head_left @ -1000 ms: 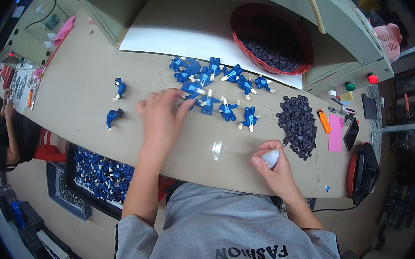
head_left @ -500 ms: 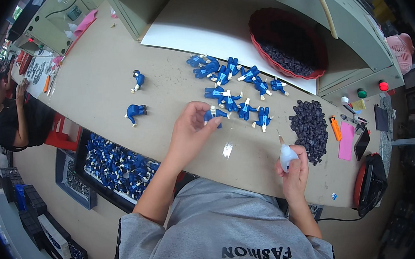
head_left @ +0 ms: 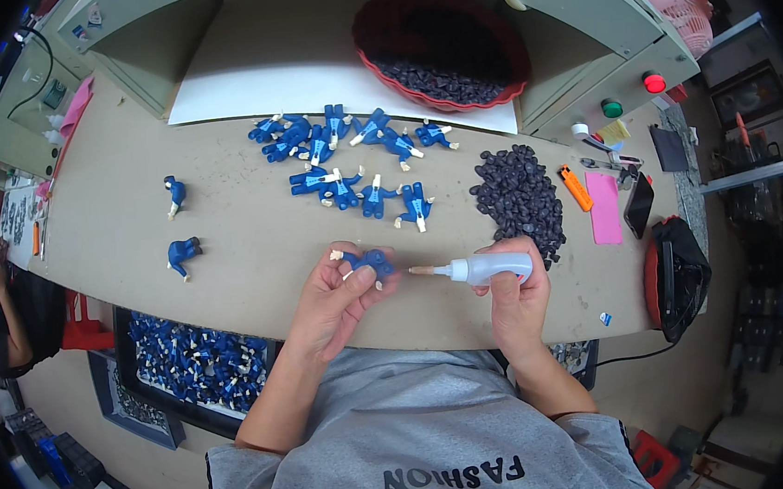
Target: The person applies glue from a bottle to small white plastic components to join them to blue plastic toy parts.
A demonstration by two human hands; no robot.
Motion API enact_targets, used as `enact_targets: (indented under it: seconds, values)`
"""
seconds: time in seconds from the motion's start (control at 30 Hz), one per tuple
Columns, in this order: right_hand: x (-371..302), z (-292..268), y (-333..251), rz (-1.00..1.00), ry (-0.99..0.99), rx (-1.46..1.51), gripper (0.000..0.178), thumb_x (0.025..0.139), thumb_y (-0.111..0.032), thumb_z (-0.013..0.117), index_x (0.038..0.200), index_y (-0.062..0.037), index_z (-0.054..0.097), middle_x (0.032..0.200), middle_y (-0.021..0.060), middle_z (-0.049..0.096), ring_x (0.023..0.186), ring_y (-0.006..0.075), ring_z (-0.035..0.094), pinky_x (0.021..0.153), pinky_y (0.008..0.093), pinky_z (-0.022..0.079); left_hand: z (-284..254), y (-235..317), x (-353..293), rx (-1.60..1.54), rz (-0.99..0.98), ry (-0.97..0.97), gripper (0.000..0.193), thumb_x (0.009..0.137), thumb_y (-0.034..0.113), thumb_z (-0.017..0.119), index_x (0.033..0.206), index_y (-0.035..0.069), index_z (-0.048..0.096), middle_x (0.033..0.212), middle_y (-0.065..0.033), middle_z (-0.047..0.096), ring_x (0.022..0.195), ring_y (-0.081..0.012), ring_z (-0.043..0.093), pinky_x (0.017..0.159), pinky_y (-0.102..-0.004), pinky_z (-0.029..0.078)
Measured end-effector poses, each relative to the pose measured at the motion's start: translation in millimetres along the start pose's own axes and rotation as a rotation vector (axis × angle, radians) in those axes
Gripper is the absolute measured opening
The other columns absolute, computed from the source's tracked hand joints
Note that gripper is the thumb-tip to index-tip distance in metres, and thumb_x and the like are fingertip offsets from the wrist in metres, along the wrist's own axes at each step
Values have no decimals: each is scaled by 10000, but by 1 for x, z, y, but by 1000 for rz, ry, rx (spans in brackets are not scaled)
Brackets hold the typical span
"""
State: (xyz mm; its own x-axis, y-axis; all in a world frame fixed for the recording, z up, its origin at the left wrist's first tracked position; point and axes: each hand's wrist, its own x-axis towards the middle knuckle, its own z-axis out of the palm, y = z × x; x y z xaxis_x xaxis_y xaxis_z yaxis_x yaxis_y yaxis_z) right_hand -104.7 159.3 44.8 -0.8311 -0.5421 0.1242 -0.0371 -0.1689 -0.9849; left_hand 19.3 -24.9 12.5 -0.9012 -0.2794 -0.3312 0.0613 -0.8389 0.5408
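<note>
Between the thumb and fingers of my left hand (head_left: 334,305) is a small blue figurine (head_left: 370,263) with cream-coloured ends. My right hand (head_left: 516,308) grips a white squeeze bottle (head_left: 496,268). Its thin nozzle lies level and points left at the figurine, close to it; whether the tip touches I cannot tell. Beyond my hands lies a group of similar blue figurines (head_left: 374,199). Two more, a lower one (head_left: 184,251) and an upper one (head_left: 176,193), stand apart on the left of the table. A pile of dark, pebble-like pieces (head_left: 518,196) lies beyond the bottle.
A red scalloped basin (head_left: 513,89) of dark pieces sits in the shelf at the back. At right are an orange tool (head_left: 576,189), pink paper (head_left: 605,212), a phone (head_left: 638,204) and a black pouch (head_left: 682,266). A black bin (head_left: 275,348) of figurines stands below left.
The bottle has tipped from upright to level and come towards the figurine. My left hand has lowered and turned the figurine. The whole view has shifted, with the scene moving left.
</note>
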Motion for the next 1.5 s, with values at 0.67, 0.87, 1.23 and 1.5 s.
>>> enact_targets:
  seconds: [0.67,0.87,1.23,1.5]
  values:
    - [12,6,-6,-587,-160,-613,509,635,-253,907,999,-34,627,793,92,650,629,255,594,555,337,459,0,-25,13,566,351,52,298,919,-90,591,1175,17,483,1262,-188,619,1161,-195,607,944,-277,512]
    - [13,10,-5,-577,-175,-633,521,622,-259,912,997,-41,623,805,89,658,642,254,597,563,335,460,0,-25,11,576,348,47,295,925,-100,572,1177,18,476,1263,-188,618,1166,-199,603,951,-284,509]
    - [13,11,-2,-579,-181,-649,544,601,-251,920,1003,-41,620,795,87,639,636,257,584,565,340,456,0,-25,11,566,327,58,291,926,-95,576,1173,21,476,1250,-181,626,1146,-195,612,940,-289,521]
    - [13,12,-3,-592,-180,-660,539,609,-257,916,1004,-41,620,793,88,638,643,262,590,572,342,459,0,-25,11,556,337,54,285,929,-90,577,1170,22,475,1249,-181,626,1150,-186,606,939,-279,513]
